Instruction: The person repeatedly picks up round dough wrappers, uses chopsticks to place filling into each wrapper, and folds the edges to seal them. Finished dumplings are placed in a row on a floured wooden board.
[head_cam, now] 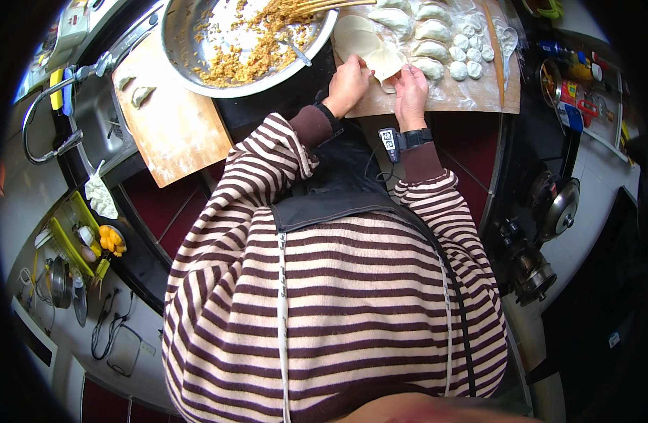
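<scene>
My left hand (pixel 349 84) and my right hand (pixel 411 92) hold opposite edges of a thin dough wrapper (pixel 384 62) over the floured wooden board (pixel 371 108). Other flat wrappers (pixel 354 36) lie overlapping just behind and under it. To their right, folded dumplings (pixel 431 49) stand in rows, beside several small dough balls (pixel 458 54). A slim wooden rolling pin (pixel 494 55) lies near the board's right edge, next to a floury spoon (pixel 509 42). A big metal basin (pixel 214 91) at the left holds crumbly filling (pixel 260 55), chopsticks (pixel 329 4) and a metal spoon (pixel 298 53).
A second wooden board (pixel 184 132) with two dumplings (pixel 142 96) lies left, beside the sink (pixel 99 116) and its curved faucet (pixel 30 124). Bottles (pixel 583 69) crowd the far right. A lidded pot (pixel 532 275) and a metal lid (pixel 561 211) are lower right.
</scene>
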The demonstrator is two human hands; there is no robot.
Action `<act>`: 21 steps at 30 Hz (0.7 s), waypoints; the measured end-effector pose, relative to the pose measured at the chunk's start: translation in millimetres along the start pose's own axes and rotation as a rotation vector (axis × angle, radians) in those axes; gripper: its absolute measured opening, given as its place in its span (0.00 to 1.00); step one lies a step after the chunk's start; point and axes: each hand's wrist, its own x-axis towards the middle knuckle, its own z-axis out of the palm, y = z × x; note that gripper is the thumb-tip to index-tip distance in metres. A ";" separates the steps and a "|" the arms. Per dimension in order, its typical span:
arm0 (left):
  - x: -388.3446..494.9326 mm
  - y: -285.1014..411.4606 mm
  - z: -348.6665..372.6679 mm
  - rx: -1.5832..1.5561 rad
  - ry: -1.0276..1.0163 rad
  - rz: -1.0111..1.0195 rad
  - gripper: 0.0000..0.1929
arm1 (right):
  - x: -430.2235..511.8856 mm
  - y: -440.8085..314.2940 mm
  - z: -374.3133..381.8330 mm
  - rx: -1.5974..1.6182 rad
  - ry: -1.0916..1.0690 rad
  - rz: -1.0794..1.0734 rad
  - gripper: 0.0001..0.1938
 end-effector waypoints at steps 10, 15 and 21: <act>13.8 7.4 10.0 -0.019 -0.097 -0.034 0.16 | -3.9 -20.6 -13.1 0.491 0.045 0.254 0.14; 8.1 -1.4 12.1 -0.066 -0.115 -0.045 0.17 | 1.1 -22.2 -18.1 0.348 0.088 0.168 0.14; 2.4 -9.0 -12.8 -0.018 -0.020 -0.100 0.18 | -6.7 -80.0 -48.3 0.608 0.091 0.164 0.15</act>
